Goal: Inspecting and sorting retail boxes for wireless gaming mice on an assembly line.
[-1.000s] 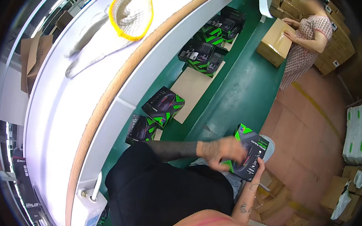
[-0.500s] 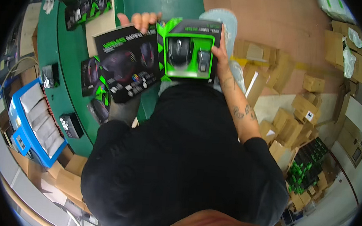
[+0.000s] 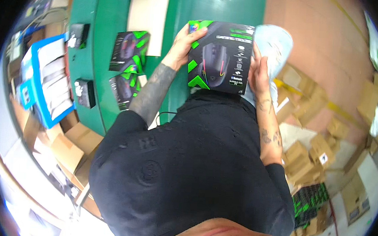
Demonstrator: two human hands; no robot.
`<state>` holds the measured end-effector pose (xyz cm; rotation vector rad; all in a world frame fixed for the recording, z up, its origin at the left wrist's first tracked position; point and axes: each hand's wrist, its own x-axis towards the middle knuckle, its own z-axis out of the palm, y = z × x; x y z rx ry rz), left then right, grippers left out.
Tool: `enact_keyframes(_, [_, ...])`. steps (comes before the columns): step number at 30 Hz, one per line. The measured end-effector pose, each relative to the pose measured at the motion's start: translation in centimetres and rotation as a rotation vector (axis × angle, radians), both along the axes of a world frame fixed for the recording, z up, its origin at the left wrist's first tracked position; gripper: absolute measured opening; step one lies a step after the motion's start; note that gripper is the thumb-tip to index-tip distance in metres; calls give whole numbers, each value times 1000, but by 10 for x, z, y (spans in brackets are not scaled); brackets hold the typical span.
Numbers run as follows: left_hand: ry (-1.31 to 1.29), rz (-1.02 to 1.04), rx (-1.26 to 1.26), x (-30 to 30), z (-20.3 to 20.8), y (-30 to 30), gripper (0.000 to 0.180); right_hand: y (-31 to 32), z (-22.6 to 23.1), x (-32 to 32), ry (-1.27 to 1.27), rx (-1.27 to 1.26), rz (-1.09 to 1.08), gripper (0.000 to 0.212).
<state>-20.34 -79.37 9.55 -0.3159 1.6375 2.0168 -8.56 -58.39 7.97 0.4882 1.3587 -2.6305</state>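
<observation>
A black and green gaming mouse box (image 3: 218,57) is held upright in front of my lap, its cover closed, with a picture of a mouse facing me. My left hand (image 3: 186,42) grips its left edge, thumb over the upper left corner. Along the right edge, my right hand (image 3: 259,72) holds the box, its fingers partly hidden behind it. On the green table to the left lie two similar mouse boxes, one (image 3: 129,50) above the other (image 3: 124,89).
Two small black boxes (image 3: 85,93) sit further left on the table. Beyond them stands a blue bin (image 3: 32,82) with pale packets. Cardboard boxes (image 3: 301,161) crowd the floor at right, near a stack of black-green boxes (image 3: 310,203). A pale board (image 3: 147,22) lies on the table.
The box's front flap, held open before, is now closed over the window that showed the mouse. My left hand has moved from the flap's top to the box's left edge. The view has shifted.
</observation>
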Motion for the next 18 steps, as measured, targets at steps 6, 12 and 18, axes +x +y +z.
enact_keyframes(6, [192, 860, 293, 20, -17, -138, 30, 1, -1, -16, -39, 9, 78, 47])
enact_keyframes(12, [-515, 379, 80, 93, -36, -75, 42, 3, -2, -21, -132, 74, 135, 36])
enact_keyframes(18, [63, 509, 249, -107, -116, -124, 45, -3, -5, -12, -135, 46, 145, 36])
